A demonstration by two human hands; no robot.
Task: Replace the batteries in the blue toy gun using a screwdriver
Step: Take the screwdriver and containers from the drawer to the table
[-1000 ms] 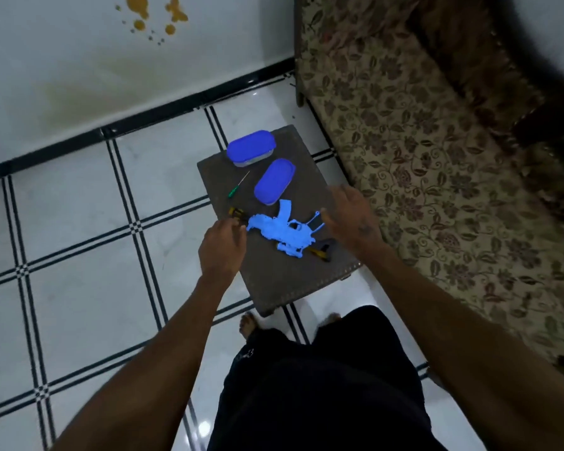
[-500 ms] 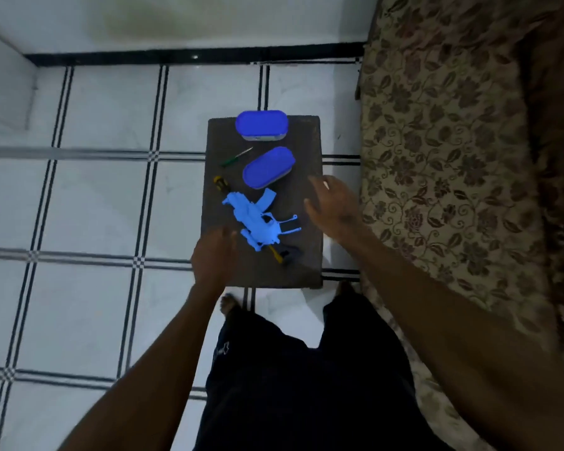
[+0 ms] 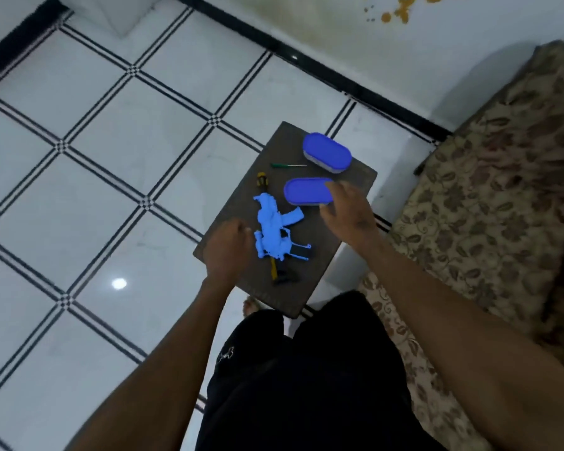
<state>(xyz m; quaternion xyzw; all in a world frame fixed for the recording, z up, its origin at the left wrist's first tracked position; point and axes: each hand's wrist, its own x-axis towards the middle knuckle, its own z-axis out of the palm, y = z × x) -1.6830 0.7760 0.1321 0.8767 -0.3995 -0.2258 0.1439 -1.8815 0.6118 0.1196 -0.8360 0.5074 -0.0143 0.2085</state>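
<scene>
The blue toy gun (image 3: 275, 231) lies flat on a small dark table (image 3: 349, 177). A thin green-handled screwdriver (image 3: 287, 165) lies beyond it, and a yellow-and-black screwdriver handle (image 3: 262, 180) sticks out past the gun's far end. My left hand (image 3: 227, 250) hovers just left of the gun, fingers loosely curled, holding nothing. My right hand (image 3: 347, 216) is over the table to the right of the gun with relaxed fingers, its fingertips at the edge of a blue oval lid (image 3: 306, 191).
A blue-lidded oval box (image 3: 326, 153) stands at the table's far end. A yellow-and-black object (image 3: 282, 275) lies near the gun's near end. A floral sofa (image 3: 489, 203) runs along the right. White tiled floor (image 3: 118, 177) spreads to the left. My legs are below the table.
The view has swung, so the table now appears turned. My right hand moved forward towards the blue lid. My left hand stayed beside the gun.
</scene>
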